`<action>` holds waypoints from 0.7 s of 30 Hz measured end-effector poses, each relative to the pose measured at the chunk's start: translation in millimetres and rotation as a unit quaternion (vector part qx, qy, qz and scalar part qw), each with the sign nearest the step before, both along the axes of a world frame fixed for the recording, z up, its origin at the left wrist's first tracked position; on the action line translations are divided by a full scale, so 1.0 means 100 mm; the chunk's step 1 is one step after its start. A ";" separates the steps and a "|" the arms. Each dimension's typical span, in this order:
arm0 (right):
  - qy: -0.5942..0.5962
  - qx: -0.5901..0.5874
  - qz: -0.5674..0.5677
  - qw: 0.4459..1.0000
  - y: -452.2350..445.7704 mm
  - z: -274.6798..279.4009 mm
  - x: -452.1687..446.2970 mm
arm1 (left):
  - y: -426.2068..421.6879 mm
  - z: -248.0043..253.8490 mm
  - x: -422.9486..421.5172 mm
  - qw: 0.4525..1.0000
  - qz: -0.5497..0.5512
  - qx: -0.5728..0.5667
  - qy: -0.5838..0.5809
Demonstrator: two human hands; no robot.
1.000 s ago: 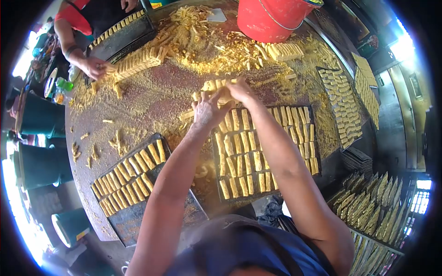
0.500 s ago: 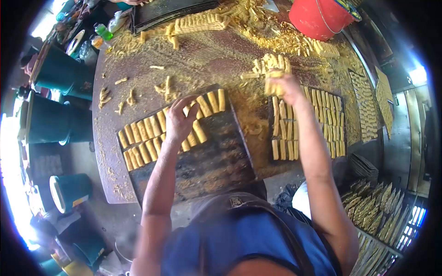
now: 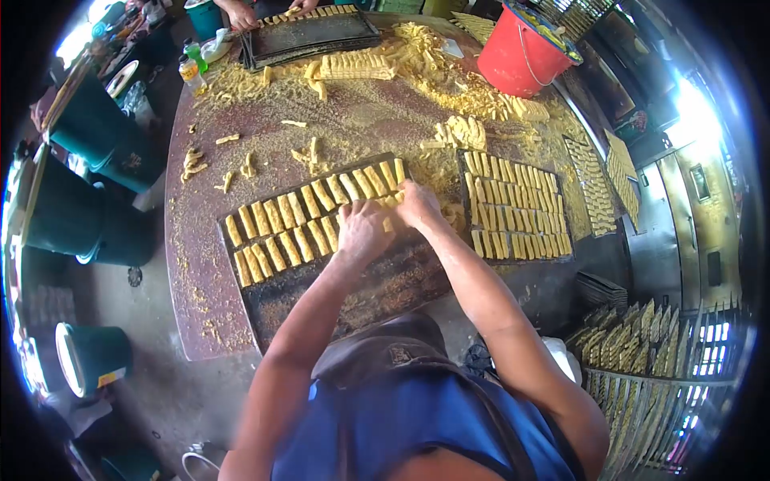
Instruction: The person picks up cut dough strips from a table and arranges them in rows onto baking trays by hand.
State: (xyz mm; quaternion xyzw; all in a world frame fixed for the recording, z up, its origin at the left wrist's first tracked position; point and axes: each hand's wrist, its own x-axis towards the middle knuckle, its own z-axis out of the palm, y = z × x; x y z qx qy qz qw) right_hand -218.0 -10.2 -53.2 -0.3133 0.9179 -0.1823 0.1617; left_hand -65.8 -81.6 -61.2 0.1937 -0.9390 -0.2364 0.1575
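Observation:
A black baking tray [image 3: 345,293] lies at the table's near edge, with two rows of pale yellow dough sticks [image 3: 279,215] along its far side. My left hand [image 3: 362,230] is over the second row, fingers curled down onto sticks and partly hidden. Close beside it, my right hand [image 3: 419,206] has its fingers closed around a few dough sticks at the row's right end. Both hands nearly touch. To the right lies a second black tray [image 3: 520,260] carrying several rows of dough sticks.
Loose dough sticks form a pile [image 3: 461,132] beyond the trays. A red bucket [image 3: 521,56] stands at the back right amid crumbs. Across the table, another person's hands [image 3: 241,14] work at stacked trays [image 3: 313,36]. Green bins [image 3: 96,128] stand left; a rack [image 3: 642,353] is at right.
My right hand has come from near the pile to the left tray with dough sticks. My left hand has moved right along the rows. The view has shifted, showing more of the other person's hands.

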 end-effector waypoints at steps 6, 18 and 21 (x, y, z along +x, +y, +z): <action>-0.120 -0.068 0.027 0.990 0.20 -0.06 -0.30 | 0.10 -0.05 -0.06 0.999 0.017 -0.017 0.044; -0.088 -0.069 0.153 0.982 0.26 -0.04 -0.73 | 0.43 -0.15 -0.43 0.995 0.082 -0.039 0.035; -0.105 -0.106 0.128 0.981 0.30 -0.04 -0.73 | 0.39 -0.08 -0.42 0.997 0.068 -0.024 0.016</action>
